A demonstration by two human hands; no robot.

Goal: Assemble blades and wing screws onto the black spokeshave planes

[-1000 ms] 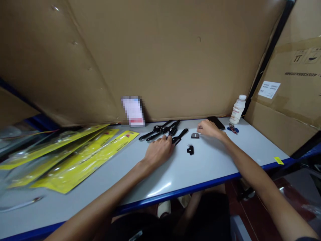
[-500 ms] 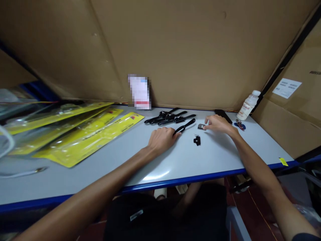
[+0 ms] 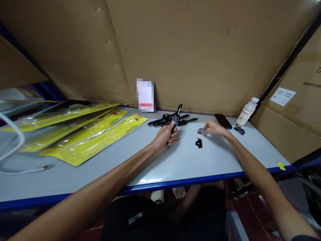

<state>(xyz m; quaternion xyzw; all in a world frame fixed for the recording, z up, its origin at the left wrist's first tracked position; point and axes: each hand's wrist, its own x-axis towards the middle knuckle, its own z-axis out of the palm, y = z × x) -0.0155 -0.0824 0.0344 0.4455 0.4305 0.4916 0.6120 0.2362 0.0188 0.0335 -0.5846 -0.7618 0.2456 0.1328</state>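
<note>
My left hand [image 3: 165,136] is closed around one handle of a black spokeshave body [image 3: 179,111], holding it tilted up above the table. Between the thumb and fingers of my right hand [image 3: 213,128] is a small grey metal blade [image 3: 201,131], close to the tabletop. Just in front of it lie a black cap plate [image 3: 199,144] and a small silver screw [image 3: 198,138]. Behind my left hand, several more black spokeshaves [image 3: 156,122] lie in an overlapping pile, partly covered by the raised one.
Yellow blister packs [image 3: 110,140] overlap on the left of the table [image 3: 160,170], near a white cable [image 3: 30,172]. A black phone [image 3: 223,121], a bunch of keys [image 3: 239,130] and a white bottle [image 3: 247,112] are at the back right. Cardboard [image 3: 190,57] walls the rear.
My left hand has lifted and turned the spokeshave from near flat to upright. My right hand has raised the blade's edge slightly, still pinching it near the same spot.
</note>
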